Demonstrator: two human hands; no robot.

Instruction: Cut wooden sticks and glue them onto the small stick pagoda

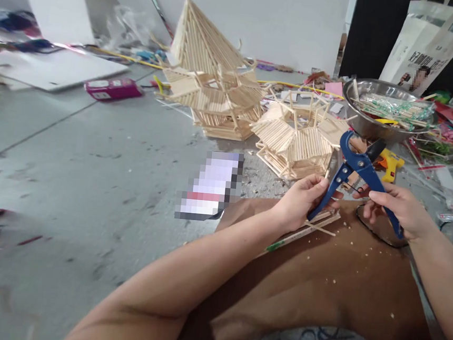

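A blue pipe cutter [359, 166] is held up between my hands, its handles spread and its head pointing up and away. My left hand [303, 200] is closed around one handle, and a short piece of wooden stick [326, 174] shows above its thumb. The other handle rests in my right hand [401, 209], with the thumb over it and the fingers curled behind. Below my left hand, several thin wooden sticks [300, 236] lie on a brown sheet [319, 289] across my lap.
Beyond my hands stands a low stick-built model [302, 139]; left of it rises a taller one with a pointed roof [209, 41]. A metal bowl [377, 125] of sticks and a yellow glue gun [390, 164] are at right. A blurred-out phone [211, 184] lies on the floor.
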